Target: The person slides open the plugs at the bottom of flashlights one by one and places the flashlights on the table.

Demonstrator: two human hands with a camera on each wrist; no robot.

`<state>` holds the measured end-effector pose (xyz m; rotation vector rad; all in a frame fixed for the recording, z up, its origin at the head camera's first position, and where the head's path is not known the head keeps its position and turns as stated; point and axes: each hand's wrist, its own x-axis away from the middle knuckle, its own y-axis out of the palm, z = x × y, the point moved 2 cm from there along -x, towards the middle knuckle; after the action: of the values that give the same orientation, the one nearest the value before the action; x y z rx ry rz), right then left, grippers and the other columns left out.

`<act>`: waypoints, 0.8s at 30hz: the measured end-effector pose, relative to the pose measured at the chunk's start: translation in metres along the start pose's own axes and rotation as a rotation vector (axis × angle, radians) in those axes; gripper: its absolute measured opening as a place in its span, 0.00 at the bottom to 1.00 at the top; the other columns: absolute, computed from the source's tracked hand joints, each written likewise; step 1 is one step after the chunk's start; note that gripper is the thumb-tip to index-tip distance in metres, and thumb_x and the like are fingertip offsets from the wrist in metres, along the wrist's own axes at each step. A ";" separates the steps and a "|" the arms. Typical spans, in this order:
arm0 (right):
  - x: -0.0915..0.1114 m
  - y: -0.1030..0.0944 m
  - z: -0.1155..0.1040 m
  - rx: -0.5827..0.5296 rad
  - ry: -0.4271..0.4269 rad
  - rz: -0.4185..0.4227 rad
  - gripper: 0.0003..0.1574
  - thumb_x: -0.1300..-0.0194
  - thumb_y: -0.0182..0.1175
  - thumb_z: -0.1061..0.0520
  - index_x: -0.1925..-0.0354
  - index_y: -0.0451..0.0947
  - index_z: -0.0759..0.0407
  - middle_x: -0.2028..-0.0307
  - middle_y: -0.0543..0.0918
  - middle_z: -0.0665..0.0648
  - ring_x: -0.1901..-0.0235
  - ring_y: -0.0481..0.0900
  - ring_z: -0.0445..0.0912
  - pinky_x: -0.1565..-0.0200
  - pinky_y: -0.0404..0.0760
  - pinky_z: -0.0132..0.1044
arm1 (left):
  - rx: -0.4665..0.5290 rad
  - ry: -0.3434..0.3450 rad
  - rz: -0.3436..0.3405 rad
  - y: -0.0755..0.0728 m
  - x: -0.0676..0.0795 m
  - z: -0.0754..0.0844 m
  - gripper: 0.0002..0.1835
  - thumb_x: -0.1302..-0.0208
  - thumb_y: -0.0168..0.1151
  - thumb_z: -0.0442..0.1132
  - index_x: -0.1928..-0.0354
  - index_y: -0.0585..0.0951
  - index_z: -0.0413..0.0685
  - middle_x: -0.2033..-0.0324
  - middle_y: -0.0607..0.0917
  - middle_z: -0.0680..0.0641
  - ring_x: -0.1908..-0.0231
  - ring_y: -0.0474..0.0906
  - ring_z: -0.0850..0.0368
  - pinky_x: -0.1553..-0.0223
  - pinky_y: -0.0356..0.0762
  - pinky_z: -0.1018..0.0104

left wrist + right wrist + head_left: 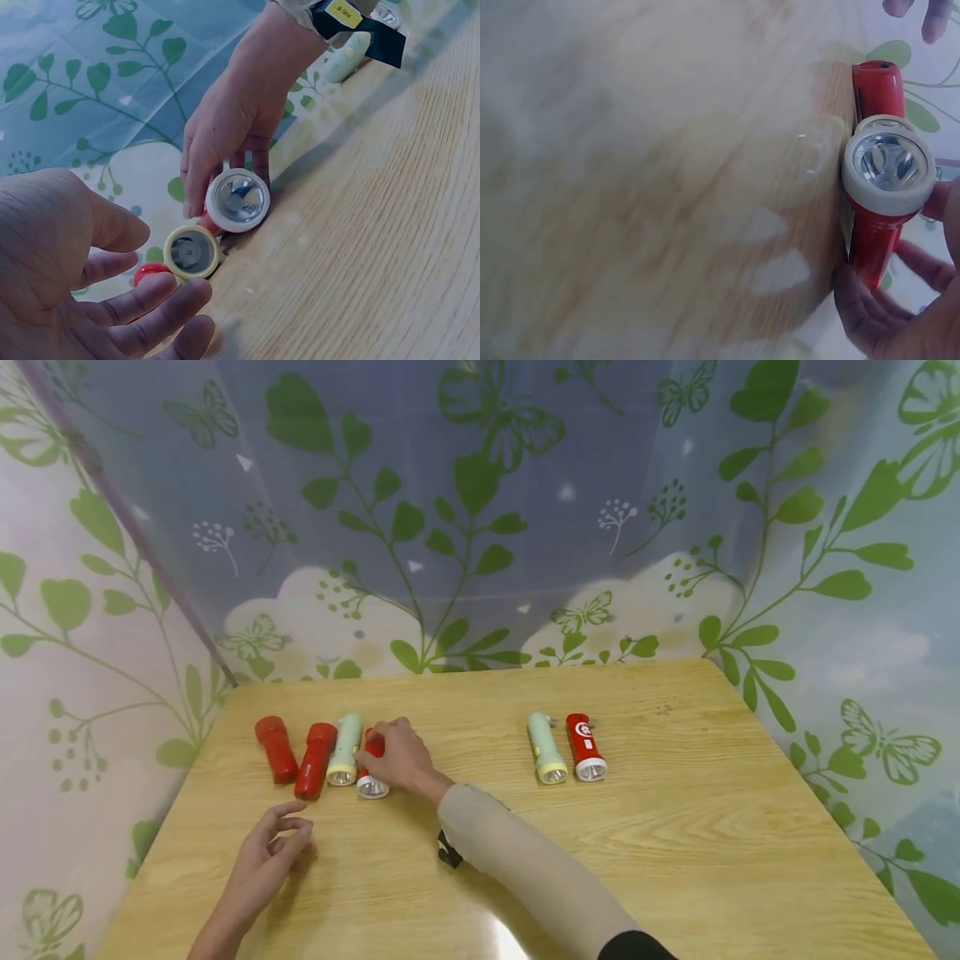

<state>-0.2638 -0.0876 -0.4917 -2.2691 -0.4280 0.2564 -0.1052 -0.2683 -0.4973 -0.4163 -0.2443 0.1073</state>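
The 6 flashlights (316,762) look smooth, glossy plastic; the table (720,827), shiny wood grain; the printed backdrop (570,543), cloth.

Your head view is bright, with white glare on the desk (712,852) near the lower edge and soft shadow beside your right sleeve (538,862). Your left wrist view is dimmer and bluish, your right wrist view hazy, with the desk blurred.
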 end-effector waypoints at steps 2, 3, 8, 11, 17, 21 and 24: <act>0.001 0.000 -0.001 -0.001 0.038 0.006 0.24 0.36 0.67 0.40 0.47 0.81 0.50 0.49 0.77 0.53 0.60 0.76 0.43 0.60 0.76 0.31 | 0.004 0.002 -0.002 0.001 0.000 0.000 0.25 0.21 0.52 0.41 0.28 0.64 0.45 0.46 0.79 0.39 0.62 0.85 0.65 0.61 0.82 0.69; 0.001 0.000 -0.002 -0.001 0.055 0.008 0.25 0.37 0.68 0.40 0.46 0.80 0.50 0.50 0.76 0.53 0.61 0.75 0.43 0.61 0.75 0.30 | 0.006 0.000 -0.004 0.001 0.001 0.001 0.25 0.21 0.52 0.41 0.28 0.64 0.45 0.45 0.79 0.39 0.62 0.85 0.65 0.61 0.82 0.69; 0.000 -0.001 -0.003 -0.047 0.155 0.009 0.29 0.40 0.71 0.41 0.47 0.75 0.51 0.55 0.79 0.53 0.64 0.75 0.43 0.65 0.75 0.30 | 0.007 -0.032 -0.015 0.002 0.002 -0.001 0.25 0.21 0.52 0.41 0.27 0.63 0.46 0.43 0.78 0.38 0.61 0.85 0.65 0.61 0.82 0.70; 0.000 -0.002 -0.003 -0.109 0.221 0.004 0.29 0.42 0.73 0.44 0.49 0.72 0.53 0.55 0.83 0.54 0.63 0.79 0.44 0.64 0.79 0.32 | 0.005 -0.043 -0.019 0.003 0.002 -0.001 0.25 0.21 0.51 0.41 0.27 0.62 0.46 0.43 0.78 0.38 0.60 0.84 0.65 0.61 0.82 0.69; 0.000 -0.005 0.002 -0.211 0.288 0.011 0.30 0.43 0.73 0.49 0.47 0.72 0.56 0.51 0.85 0.58 0.60 0.82 0.47 0.62 0.83 0.35 | 0.010 -0.012 -0.012 0.003 0.003 0.001 0.25 0.21 0.51 0.40 0.28 0.64 0.45 0.43 0.77 0.38 0.61 0.84 0.65 0.62 0.83 0.68; -0.001 -0.007 0.010 -0.302 0.298 -0.009 0.32 0.40 0.70 0.51 0.40 0.72 0.59 0.48 0.85 0.60 0.58 0.84 0.47 0.57 0.84 0.37 | 0.018 0.017 -0.002 0.003 0.006 0.003 0.24 0.21 0.52 0.40 0.29 0.65 0.45 0.45 0.78 0.39 0.61 0.85 0.64 0.62 0.84 0.67; -0.001 -0.012 0.017 -0.431 0.345 -0.063 0.35 0.37 0.66 0.53 0.35 0.70 0.61 0.45 0.83 0.60 0.55 0.83 0.47 0.54 0.83 0.37 | 0.019 0.023 -0.001 0.003 0.007 0.004 0.23 0.22 0.52 0.40 0.29 0.65 0.45 0.46 0.79 0.39 0.61 0.85 0.64 0.62 0.84 0.67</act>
<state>-0.2727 -0.0694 -0.4942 -2.6447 -0.3986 -0.2854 -0.0996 -0.2630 -0.4938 -0.3983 -0.2208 0.1040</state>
